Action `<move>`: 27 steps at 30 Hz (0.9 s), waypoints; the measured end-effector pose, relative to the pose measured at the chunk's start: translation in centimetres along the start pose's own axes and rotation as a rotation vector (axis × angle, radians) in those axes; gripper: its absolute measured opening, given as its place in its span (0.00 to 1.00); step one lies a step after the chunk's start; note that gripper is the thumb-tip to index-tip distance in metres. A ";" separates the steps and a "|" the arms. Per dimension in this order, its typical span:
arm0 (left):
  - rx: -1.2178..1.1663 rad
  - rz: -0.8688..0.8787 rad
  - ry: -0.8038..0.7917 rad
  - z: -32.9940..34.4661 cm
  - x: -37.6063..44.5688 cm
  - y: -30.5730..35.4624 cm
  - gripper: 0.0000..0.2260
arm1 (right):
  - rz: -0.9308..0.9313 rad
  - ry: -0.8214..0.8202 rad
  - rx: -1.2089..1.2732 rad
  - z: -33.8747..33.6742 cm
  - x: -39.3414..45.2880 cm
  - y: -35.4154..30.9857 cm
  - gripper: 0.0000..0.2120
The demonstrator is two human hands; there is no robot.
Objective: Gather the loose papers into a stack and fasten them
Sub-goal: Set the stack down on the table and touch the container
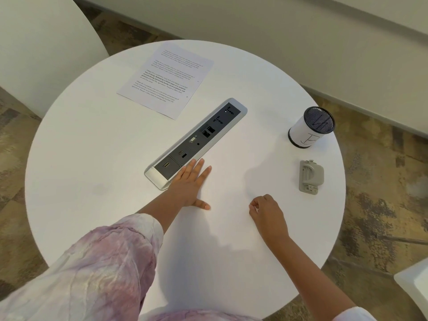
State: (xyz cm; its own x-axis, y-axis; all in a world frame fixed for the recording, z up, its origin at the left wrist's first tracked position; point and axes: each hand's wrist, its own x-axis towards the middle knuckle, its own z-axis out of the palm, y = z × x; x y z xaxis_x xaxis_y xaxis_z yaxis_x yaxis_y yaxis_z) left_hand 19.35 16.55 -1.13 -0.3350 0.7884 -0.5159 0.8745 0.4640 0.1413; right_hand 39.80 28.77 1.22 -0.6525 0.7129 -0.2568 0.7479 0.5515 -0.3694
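Both hands rest empty on the round white worktop [92, 147]: the left hand [190, 184] lies flat with its grip spread wide, fingertips touching the near end of the long silver and black socket strip [196, 141] set into the surface, while the right hand [266, 213] sits loosely curled, its grip narrow and closed on nothing that shows. White printed paper sheets [165, 79] lie on the far left side of the worktop, beyond the socket strip and well apart from either hand; whether that is one sheet or several squared together cannot be told from here. A grey plastic fastening tool [310, 177] (it looks like a stapler or punch, though its type is unclear) lies to the right, near the right hand, and a white cylindrical cup with a black mesh top [311, 127] stands just beyond it.

Judging by this layout, gathering has not begun. To do it well, the left hand should reach over the strip, press lightly on the sheets and slide them toward the near edge instead of pinching a corner, which could crease them. Tapping the edges level on the bare surface before bringing the tool across should keep the fastening from catching only some pages
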 end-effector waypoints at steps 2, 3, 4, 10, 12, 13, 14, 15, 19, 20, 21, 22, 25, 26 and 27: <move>-0.005 0.001 -0.003 0.0 0.0 0.0 0.52 | 0.006 -0.010 -0.050 0.0 0.0 -0.2 0.10; -0.007 0.001 -0.005 0.0 0.0 0.0 0.52 | 0.009 -0.021 -0.084 0.0 0.0 -0.3 0.11; -0.007 0.000 -0.007 -0.1 0.0 0.0 0.52 | 0.015 -0.033 -0.112 0.0 0.1 -0.4 0.11; -0.004 0.002 -0.010 -0.2 -0.2 0.1 0.52 | 0.058 -0.068 -0.032 -0.1 0.6 -0.4 0.09; -0.008 0.002 -0.009 -0.2 -0.3 0.1 0.52 | 0.107 -0.082 0.222 -0.6 1.1 0.1 0.08; -0.010 0.002 -0.010 -0.3 -0.3 0.1 0.52 | 0.127 -0.082 0.317 -1.0 1.4 0.4 0.09; -0.011 0.003 -0.012 -0.3 -0.3 0.1 0.52 | 0.147 -0.082 0.379 -1.4 1.7 0.8 0.11; -0.010 0.003 -0.014 -0.3 -0.3 0.1 0.52 | 0.169 -0.090 0.422 -1.7 1.8 1.2 0.12; -0.008 0.003 -0.014 -0.4 -0.3 0.1 0.52 | 0.211 -0.146 0.501 -2.0 2.0 1.9 0.12; -0.011 0.005 -0.015 -0.4 -0.3 0.1 0.52 | 0.215 -0.150 0.523 -1.9 2.0 2.1 0.11; -0.012 0.006 -0.016 -0.4 -0.3 0.1 0.52 | 0.232 -0.150 0.574 -1.9 2.0 2.2 0.12; -0.011 0.006 -0.014 -0.3 -0.3 0.1 0.52 | 0.260 -0.147 0.647 -2.0 2.1 2.3 0.13; -0.007 0.002 -0.007 -0.2 -0.2 0.1 0.52 | 0.285 -0.149 0.675 -1.9 2.2 2.6 0.12; -0.007 0.001 -0.007 -0.1 -0.1 0.0 0.52 | 0.269 -0.150 0.586 -1.8 2.1 2.6 0.10; -0.006 0.000 -0.006 0.0 0.0 0.0 0.52 | 0.240 -0.139 0.487 -1.6 1.9 2.5 0.08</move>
State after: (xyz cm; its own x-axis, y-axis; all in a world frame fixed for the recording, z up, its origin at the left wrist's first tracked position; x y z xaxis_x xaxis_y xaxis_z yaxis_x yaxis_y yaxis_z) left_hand 19.38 16.52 -1.10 -0.3325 0.7860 -0.5211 0.8724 0.4662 0.1465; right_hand 40.59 32.20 1.26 -0.5053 0.7119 -0.4877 0.7566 0.0937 -0.6471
